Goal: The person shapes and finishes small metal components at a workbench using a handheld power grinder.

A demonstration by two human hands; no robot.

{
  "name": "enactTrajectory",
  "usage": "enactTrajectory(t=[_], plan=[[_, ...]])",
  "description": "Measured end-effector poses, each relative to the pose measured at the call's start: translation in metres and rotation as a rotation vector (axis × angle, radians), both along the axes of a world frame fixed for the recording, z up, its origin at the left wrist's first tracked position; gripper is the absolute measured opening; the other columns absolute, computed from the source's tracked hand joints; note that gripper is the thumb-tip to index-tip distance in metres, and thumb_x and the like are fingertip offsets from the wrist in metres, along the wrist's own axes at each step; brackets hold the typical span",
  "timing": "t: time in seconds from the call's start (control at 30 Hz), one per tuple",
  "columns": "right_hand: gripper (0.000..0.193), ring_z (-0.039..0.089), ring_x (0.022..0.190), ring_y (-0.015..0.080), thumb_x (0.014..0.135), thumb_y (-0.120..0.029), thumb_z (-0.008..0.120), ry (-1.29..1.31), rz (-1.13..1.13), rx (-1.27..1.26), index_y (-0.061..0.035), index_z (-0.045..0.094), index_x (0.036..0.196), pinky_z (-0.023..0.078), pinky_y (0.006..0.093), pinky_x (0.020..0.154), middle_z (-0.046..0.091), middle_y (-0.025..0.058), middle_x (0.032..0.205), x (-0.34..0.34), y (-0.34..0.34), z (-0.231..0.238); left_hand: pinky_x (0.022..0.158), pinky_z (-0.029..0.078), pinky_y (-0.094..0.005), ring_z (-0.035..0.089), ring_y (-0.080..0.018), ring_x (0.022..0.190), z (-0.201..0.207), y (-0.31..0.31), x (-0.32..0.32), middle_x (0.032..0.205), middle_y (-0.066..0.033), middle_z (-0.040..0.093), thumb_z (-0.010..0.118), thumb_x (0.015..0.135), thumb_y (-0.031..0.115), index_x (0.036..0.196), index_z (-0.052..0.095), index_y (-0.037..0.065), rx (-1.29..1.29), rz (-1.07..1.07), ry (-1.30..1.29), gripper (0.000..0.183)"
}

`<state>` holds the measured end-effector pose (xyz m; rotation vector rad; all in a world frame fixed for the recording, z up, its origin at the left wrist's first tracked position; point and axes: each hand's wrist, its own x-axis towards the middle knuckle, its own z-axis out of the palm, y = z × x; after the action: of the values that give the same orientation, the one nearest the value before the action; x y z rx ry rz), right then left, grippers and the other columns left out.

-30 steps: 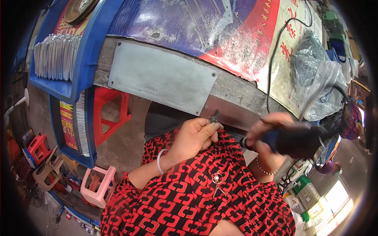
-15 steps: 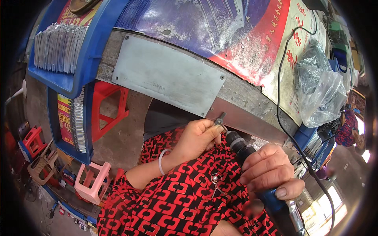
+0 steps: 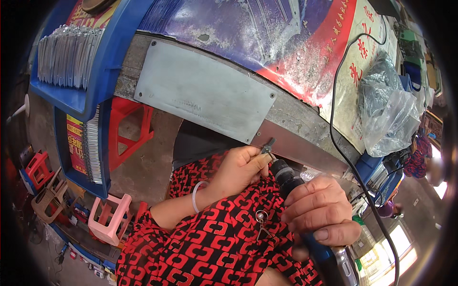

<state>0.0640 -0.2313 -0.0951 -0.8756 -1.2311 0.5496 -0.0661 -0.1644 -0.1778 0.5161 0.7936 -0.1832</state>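
Observation:
Between the thumb and fingers of my left hand (image 3: 241, 171) is a small dark metal piece (image 3: 268, 145), pinched just below the table's front edge. In my right hand (image 3: 322, 205) is a power drill (image 3: 317, 250) with a black chuck (image 3: 282, 170) and a blue body. Its nose points up and left at the metal piece, with a thin bit between the two. Whether the bit touches the piece is hard to make out, as my left thumb partly covers it. Both hands are over my red and black patterned clothing (image 3: 210, 238).
A grey metal plate (image 3: 202, 90) is screwed to the table edge, beside a brown metal strip (image 3: 305, 152). Blue trays (image 3: 102, 62) with packed thin pieces stand at left, near red and pink stools (image 3: 107, 224). A black cable (image 3: 355, 167) and clear plastic bag (image 3: 386, 114) are at right.
My right hand and the drill have shifted slightly left. My left hand still pinches the metal piece in nearly the same spot. The view has moved a little.

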Motion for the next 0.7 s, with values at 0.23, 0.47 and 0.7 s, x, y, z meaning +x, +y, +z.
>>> enactTrajectory(t=[0.23, 0.47, 0.7], plan=[[0.013, 0.061, 0.057, 0.0275, 0.077, -0.004, 0.057, 0.042, -0.037, -0.031, 0.0017, 0.048, 0.083, 0.053, 0.0371, 0.052, 0.06, 0.017, 0.069, -0.005, 0.006, 0.0, 0.046, 0.036, -0.0181, 0.045, -0.0024, 0.05, 0.001, -0.002, 0.0, 0.06, 0.0024, 0.053, 0.053, 0.092, 0.02, 0.071, 0.057, 0.003, 0.048, -0.008, 0.015, 0.027], [0.023, 0.06, 0.055, 0.0259, 0.073, -0.005, 0.067, 0.055, -0.059, -0.034, 0.0011, 0.048, 0.084, 0.052, 0.0352, 0.05, 0.059, 0.0149, 0.067, -0.006, 0.01, -0.002, 0.047, 0.037, -0.0195, 0.045, -0.0023, 0.052, -0.005, -0.008, -0.002, 0.059, 0.0027, 0.054, 0.053, 0.091, 0.018, 0.069, 0.057, 0.003, 0.173, -0.025, 0.0, 0.028], [0.042, 0.061, 0.055, 0.0178, 0.08, -0.024, 0.069, -0.153, 0.054, -0.085, -0.006, 0.038, 0.103, 0.05, 0.0279, 0.048, 0.057, 0.0057, 0.07, 0.009, 0.005, 0.0, 0.046, 0.036, -0.0189, 0.045, -0.0027, 0.05, -0.002, -0.004, 0.0, 0.058, 0.0025, 0.053, 0.054, 0.091, 0.019, 0.07, 0.057, 0.003, 0.064, 0.01, -0.003, 0.027]])
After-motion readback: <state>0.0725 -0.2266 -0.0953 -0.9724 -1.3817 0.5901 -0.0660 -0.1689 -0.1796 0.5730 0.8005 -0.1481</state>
